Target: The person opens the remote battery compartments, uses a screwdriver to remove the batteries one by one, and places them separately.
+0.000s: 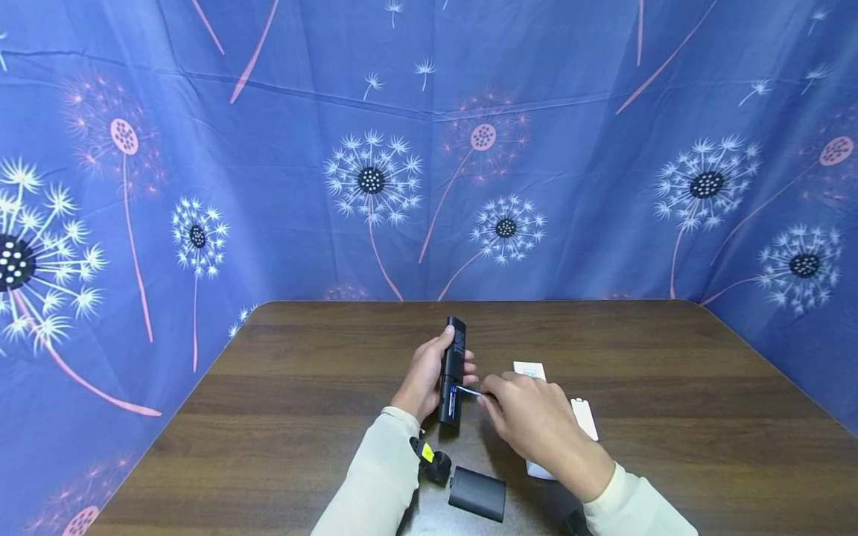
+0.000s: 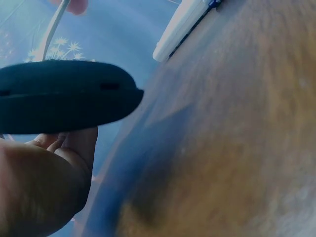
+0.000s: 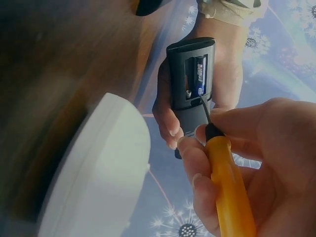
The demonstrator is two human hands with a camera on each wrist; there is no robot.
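My left hand (image 1: 424, 376) grips a black remote control (image 1: 454, 350), thumb along one side and fingers round the other. The remote's battery compartment (image 3: 196, 79) is uncovered, with a blue battery (image 3: 201, 74) lying in it; the slot beside it looks dark. My right hand (image 1: 529, 413) holds a screwdriver (image 3: 229, 187) by its orange handle, pinched near the black collar. Its thin metal tip reaches the compartment's edge at the battery's end. In the left wrist view the remote (image 2: 69, 98) shows only its dark end, hiding the compartment.
A white remote-like device (image 1: 529, 369) lies partly under my right hand. Beside it is a white cover (image 1: 585, 418) with a small tab. A flat black rectangular piece (image 1: 477, 493) lies near the front. Blue patterned cloth (image 1: 429, 149) hangs behind the wooden table (image 1: 302, 387).
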